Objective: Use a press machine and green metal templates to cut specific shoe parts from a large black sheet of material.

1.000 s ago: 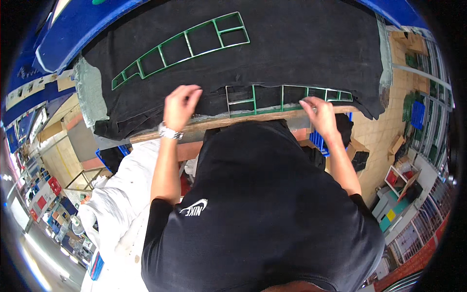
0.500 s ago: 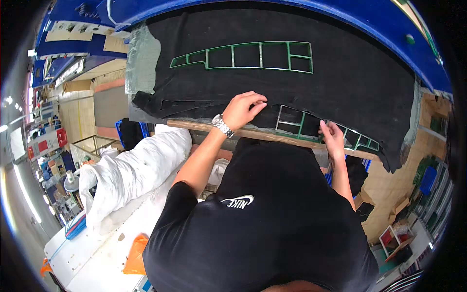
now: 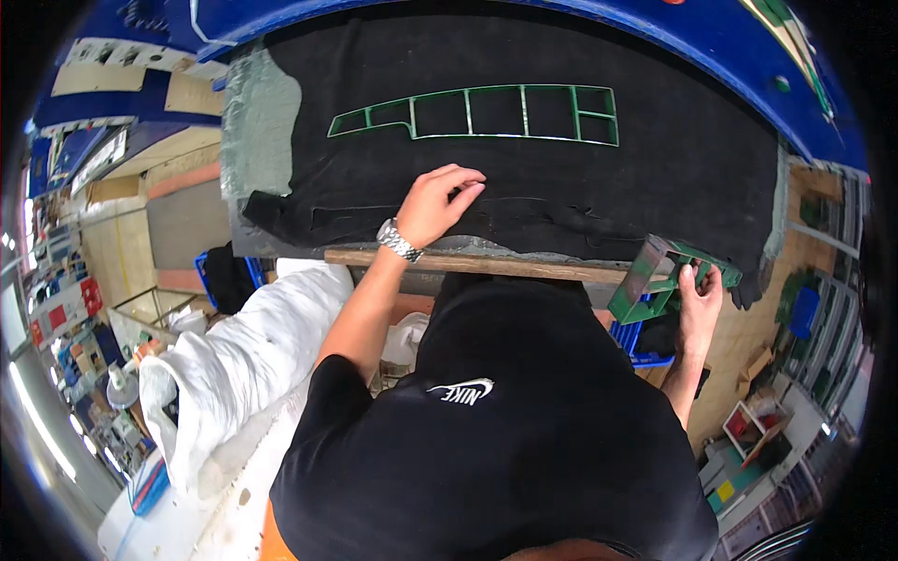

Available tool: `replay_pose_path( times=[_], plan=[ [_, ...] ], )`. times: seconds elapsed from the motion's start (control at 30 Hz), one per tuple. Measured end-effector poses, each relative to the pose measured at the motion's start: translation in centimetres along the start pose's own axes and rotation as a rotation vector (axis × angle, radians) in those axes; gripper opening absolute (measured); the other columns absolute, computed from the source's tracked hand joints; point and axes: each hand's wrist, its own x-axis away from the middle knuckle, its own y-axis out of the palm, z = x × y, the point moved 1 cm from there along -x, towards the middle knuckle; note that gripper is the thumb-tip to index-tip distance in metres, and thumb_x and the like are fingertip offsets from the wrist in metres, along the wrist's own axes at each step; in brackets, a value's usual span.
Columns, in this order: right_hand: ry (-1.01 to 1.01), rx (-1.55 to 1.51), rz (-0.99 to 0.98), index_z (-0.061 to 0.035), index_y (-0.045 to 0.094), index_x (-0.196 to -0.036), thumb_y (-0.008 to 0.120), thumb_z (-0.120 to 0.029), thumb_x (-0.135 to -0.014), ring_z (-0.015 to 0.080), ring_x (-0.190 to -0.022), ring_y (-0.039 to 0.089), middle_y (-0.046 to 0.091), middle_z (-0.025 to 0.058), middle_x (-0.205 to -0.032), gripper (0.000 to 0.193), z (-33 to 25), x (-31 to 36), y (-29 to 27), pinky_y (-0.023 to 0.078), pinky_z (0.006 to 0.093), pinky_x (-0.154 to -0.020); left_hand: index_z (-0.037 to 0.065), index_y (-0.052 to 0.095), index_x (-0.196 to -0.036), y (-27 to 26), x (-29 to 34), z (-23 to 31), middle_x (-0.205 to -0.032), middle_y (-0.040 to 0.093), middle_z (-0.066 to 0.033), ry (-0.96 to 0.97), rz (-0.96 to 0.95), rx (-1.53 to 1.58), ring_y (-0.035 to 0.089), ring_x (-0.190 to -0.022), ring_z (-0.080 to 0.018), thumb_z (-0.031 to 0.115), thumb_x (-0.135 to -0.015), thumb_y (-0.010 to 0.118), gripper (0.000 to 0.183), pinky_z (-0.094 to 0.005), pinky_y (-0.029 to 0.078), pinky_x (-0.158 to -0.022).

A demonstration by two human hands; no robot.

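Note:
My right hand (image 3: pixel 702 292) grips a green metal cutting die (image 3: pixel 644 277) with cross-ribs. That die is tilted up at the table's near right edge, and its far end is partly hidden behind my fingers. My left hand (image 3: pixel 438 203) is over the near part of the black cloth (image 3: pixel 374 178), fingers loosely bent, thumb apart, nothing seen in it. Farther back, a second green cutting die (image 3: pixel 468 111), long and tapering with several ribs, lies flat on the cloth. Thin cut outlines run through the cloth near my left hand.
A wooden strip (image 3: pixel 486 265) runs along the table's near edge. Across the back stretches a blue machine beam (image 3: pixel 599 14). White bundled cloth (image 3: pixel 253 346) lies at my left. A blue crate (image 3: pixel 652 361) with dark cloth sits below the table on the right.
My right hand has lifted the nearer die off the cloth and moved it right, tilting it up. My left hand has shifted slightly left.

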Motion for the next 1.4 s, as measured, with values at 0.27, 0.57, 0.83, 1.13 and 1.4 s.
replay_pose_path(
  times=[0.27, 0.57, 0.83, 1.13, 1.4],
  plan=[
    [-0.135, 0.384, -0.053, 0.0031, 0.057, -0.12, 0.09, -0.026, -0.075, 0.0109, -0.086, 0.052, 0.057, 0.0004, -0.096, 0.063, -4.1, -1.6, 2.0, 0.048, 0.0261, -0.075, 0.003, 0.073, -0.107, -2.3, 0.0, -0.3, -0.094, 0.071, -0.0102, 0.059, 0.011, -0.008, 0.071, -0.083, -0.0208, 0.01, -0.094, 0.071, 0.015, -0.0295, 0.055, -0.072],
    [-0.146, 0.716, -0.13, 0.0041, 0.06, -0.123, 0.092, -0.041, -0.07, 0.0185, -0.085, 0.062, 0.066, 0.0102, -0.095, 0.077, 3.4, -10.6, -1.2, 0.053, 0.0337, -0.078, 0.003, 0.074, -0.109, -6.3, 2.5, -2.5, -0.098, 0.072, -0.0089, -0.12, 0.154, -0.1, 0.072, -0.086, -0.0188, 0.006, -0.093, 0.071, 0.016, -0.0285, 0.055, -0.071],
    [-0.19, 0.766, -0.26, 0.0062, 0.06, -0.121, 0.093, -0.034, -0.069, 0.0292, -0.091, 0.067, 0.07, 0.0177, -0.1, 0.073, 6.1, -13.2, -2.6, 0.054, 0.0405, -0.084, 0.009, 0.07, -0.12, -6.6, -0.2, -0.8, -0.12, 0.065, -0.0078, 0.083, 0.205, -0.623, 0.061, -0.115, -0.0283, 0.019, -0.08, 0.084, 0.044, -0.0381, 0.051, -0.091],
    [-0.433, 0.979, -0.087, 0.0001, 0.064, -0.127, 0.077, -0.044, -0.086, 0.0376, -0.119, 0.059, 0.063, 0.0173, -0.125, 0.061, 0.1, -13.5, -2.8, 0.051, 0.0453, -0.098, 0.014, 0.037, -0.156, 3.7, -14.8, 3.0, -0.146, 0.051, -0.0109, 0.142, -0.199, -1.003, 0.044, -0.139, -0.0324, 0.046, -0.064, 0.091, 0.111, -0.0673, 0.037, -0.106],
    [-0.588, 0.699, -0.194, -0.0001, 0.067, -0.122, 0.078, -0.028, -0.088, 0.0349, -0.118, 0.061, 0.063, 0.0155, -0.128, 0.045, 0.2, -14.9, -2.3, 0.05, 0.0423, -0.099, 0.005, 0.05, -0.136, 1.2, -12.5, 14.3, -0.121, 0.06, -0.0152, 0.089, -0.109, -0.938, 0.058, -0.114, -0.0371, 0.025, -0.058, 0.092, 0.091, -0.0453, 0.051, -0.098]
  ],
)
